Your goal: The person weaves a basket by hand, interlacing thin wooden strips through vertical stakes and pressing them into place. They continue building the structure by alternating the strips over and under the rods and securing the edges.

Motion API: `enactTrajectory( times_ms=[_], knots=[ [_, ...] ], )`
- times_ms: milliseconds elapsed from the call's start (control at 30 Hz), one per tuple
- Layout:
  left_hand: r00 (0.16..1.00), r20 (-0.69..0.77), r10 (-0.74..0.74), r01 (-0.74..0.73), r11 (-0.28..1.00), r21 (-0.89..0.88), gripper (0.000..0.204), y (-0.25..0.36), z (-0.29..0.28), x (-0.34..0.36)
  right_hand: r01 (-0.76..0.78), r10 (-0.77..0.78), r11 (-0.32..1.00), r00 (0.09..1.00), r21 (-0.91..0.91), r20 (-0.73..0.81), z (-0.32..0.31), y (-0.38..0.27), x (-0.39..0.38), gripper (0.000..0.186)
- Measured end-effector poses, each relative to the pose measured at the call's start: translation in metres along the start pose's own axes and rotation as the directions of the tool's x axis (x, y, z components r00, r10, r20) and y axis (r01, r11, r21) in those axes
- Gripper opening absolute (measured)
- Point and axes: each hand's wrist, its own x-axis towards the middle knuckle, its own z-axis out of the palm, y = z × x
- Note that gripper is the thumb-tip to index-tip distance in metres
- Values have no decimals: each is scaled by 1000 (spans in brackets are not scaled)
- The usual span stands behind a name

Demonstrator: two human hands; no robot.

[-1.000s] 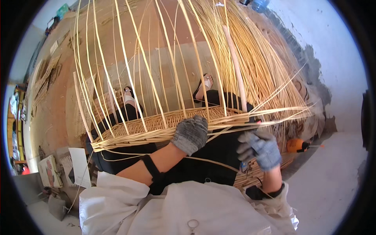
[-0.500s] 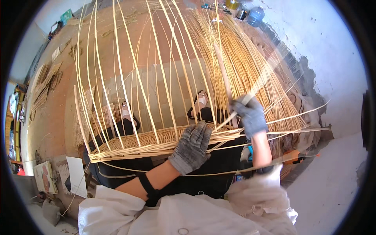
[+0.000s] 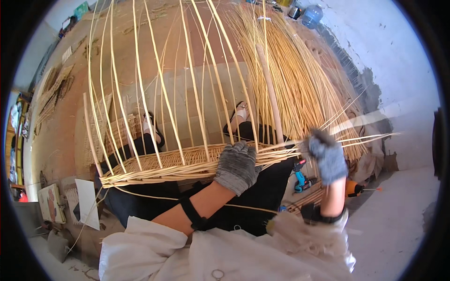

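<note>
A partly woven wicker basket (image 3: 140, 177) lies across my lap, with tall willow stakes (image 3: 162, 86) rising from its edge and a thicker peeled post (image 3: 270, 91) near its right end. My left hand (image 3: 237, 168), in a grey knitted glove, is closed over the near woven edge. Beyond the right end of the basket, my right hand (image 3: 326, 157), gloved too and smeared by motion, is closed round a pale willow rod (image 3: 287, 144). That rod runs from the weave to the right hand, and its far part is blurred. Other loose rod ends stick out to the right.
A large bundle of willow rods (image 3: 290, 79) lies on the floor ahead to the right. Near my right forearm is a blue cordless drill (image 3: 301, 180). A water bottle (image 3: 311, 17) stands by the wall at the far right. Woven panels (image 3: 123, 131) lie left of my feet.
My right hand has moved right and down, swinging the rod from steeply raised to nearly level. My left hand has shifted slightly right along the edge, and the basket has tilted a little.
</note>
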Motion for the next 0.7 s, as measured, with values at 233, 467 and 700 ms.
enactTrajectory(
  times_ms=[233,467,700],
  knots=[
    [997,-70,25,-25,1000,-2,43,1,4,-5,-613,595,647,778,454,202,9,68,-21,44],
    [997,66,-28,50,930,-363,94,5,-29,-9,338,-324,906,941,256,-96,0,41,-4,12],
    [929,363,-75,89,996,-23,76,14,-24,14,362,-215,808,915,-465,341,70,6,128,52]
  ],
)
